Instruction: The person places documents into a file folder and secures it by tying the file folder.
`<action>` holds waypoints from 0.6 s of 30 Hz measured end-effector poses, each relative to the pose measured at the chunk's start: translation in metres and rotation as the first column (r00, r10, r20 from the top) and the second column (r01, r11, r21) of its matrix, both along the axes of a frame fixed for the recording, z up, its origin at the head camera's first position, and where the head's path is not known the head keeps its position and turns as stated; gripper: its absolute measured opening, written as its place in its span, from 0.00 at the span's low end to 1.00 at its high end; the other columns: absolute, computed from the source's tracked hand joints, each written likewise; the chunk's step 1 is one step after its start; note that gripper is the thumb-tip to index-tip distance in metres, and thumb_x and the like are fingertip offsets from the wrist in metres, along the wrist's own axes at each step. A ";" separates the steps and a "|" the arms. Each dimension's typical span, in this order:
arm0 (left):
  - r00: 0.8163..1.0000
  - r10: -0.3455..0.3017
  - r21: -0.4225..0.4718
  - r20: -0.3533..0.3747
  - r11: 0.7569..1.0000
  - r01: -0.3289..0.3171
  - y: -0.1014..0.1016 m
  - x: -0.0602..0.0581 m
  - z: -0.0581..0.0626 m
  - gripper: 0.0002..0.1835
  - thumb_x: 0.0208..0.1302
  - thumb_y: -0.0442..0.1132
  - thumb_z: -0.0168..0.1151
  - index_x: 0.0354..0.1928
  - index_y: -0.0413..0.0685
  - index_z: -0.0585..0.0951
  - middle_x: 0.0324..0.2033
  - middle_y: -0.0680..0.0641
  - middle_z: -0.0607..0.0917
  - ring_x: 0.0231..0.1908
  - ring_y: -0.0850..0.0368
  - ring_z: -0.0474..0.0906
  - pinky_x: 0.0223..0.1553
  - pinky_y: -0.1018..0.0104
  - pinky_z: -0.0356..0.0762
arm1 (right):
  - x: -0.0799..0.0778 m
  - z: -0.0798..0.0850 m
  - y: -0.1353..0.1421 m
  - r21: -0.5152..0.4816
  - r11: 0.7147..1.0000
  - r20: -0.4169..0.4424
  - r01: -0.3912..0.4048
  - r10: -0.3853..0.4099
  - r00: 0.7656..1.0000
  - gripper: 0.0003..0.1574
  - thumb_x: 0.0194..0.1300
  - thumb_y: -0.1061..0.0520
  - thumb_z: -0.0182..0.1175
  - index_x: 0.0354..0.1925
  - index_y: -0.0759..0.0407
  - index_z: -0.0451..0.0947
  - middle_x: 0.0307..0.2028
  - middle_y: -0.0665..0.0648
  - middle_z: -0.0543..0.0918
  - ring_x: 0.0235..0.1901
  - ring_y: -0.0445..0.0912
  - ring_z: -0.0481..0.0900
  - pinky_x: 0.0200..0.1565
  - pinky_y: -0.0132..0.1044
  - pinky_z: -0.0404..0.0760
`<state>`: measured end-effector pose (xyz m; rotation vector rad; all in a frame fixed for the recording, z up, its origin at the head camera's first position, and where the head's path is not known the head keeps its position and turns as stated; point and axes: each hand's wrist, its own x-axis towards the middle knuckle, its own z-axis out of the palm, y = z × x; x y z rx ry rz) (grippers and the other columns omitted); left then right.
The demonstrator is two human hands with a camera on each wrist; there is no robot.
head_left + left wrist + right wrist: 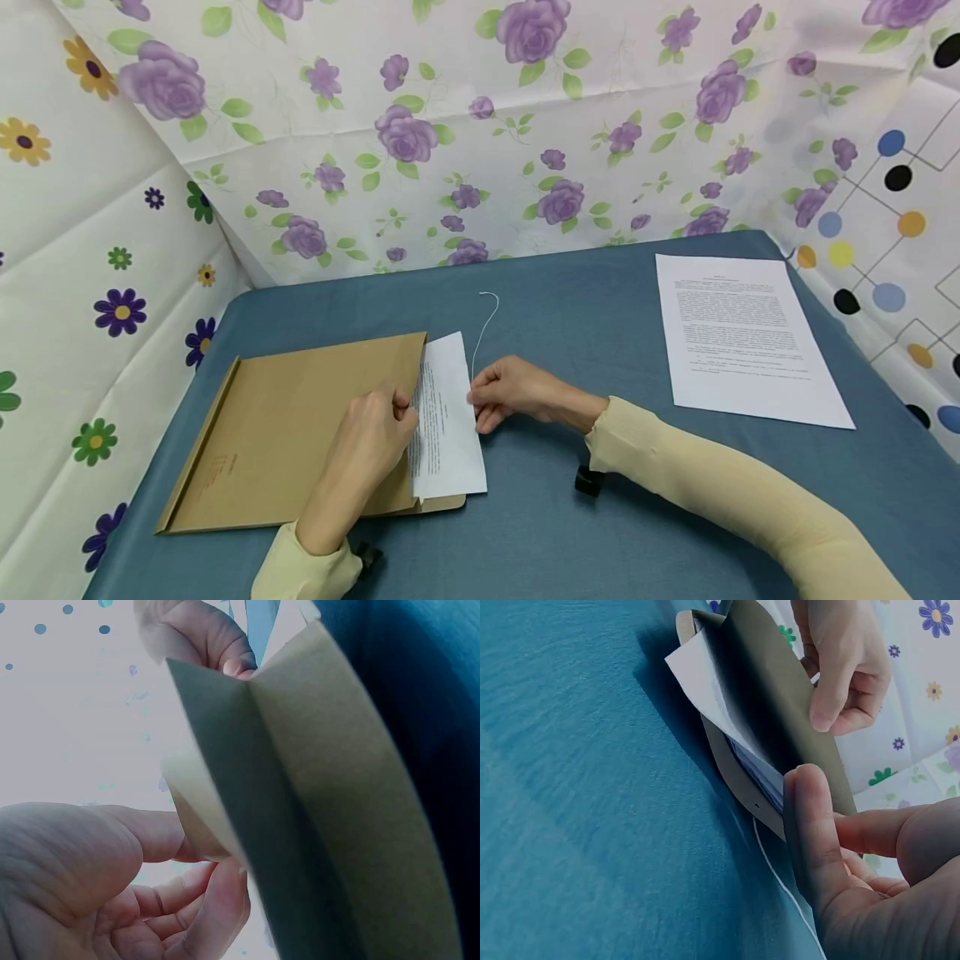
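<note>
A brown kraft document envelope [300,433] lies on the left of the table, its mouth facing right. Printed sheets [450,417] stick partway out of that mouth. My left hand [372,433] pinches the edge of the envelope's upper panel [300,765] between thumb and fingers, lifting it away from the lower one. At the sheets' outer edge, my right hand [510,393] grips the paper [709,682] with thumb and fingers. In the right wrist view, the paper bends up inside the gaping mouth, and the left hand [847,667] shows at the panel beyond.
One printed sheet [750,342] lies flat at the right of the blue-covered table [585,308]. A thin white string [487,321] trails from the envelope's mouth side towards the back. Patterned cloth hangings [450,125] enclose the back and both sides.
</note>
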<state>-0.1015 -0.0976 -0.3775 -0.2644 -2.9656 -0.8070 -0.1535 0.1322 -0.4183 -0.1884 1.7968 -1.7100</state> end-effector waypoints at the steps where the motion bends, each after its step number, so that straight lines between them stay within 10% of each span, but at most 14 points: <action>1: 1.000 -0.002 -0.001 0.001 1.000 0.002 0.000 0.000 0.000 0.02 0.61 0.26 0.63 0.34 0.38 0.79 0.26 0.45 0.78 0.23 0.54 0.72 0.22 0.65 0.69 | -0.001 0.000 -0.001 0.002 1.000 0.004 0.010 -0.010 1.000 0.08 0.73 0.66 0.60 0.45 0.71 0.83 0.33 0.66 0.85 0.27 0.48 0.88 0.38 0.46 0.87; 18: 1.000 0.006 0.006 -0.002 1.000 -0.006 0.000 0.001 0.003 0.03 0.62 0.26 0.63 0.34 0.38 0.79 0.25 0.46 0.77 0.23 0.54 0.72 0.22 0.65 0.69 | -0.001 0.002 -0.013 -0.002 0.998 0.064 0.063 -0.062 0.996 0.08 0.73 0.66 0.60 0.42 0.72 0.83 0.31 0.66 0.85 0.26 0.48 0.88 0.38 0.45 0.87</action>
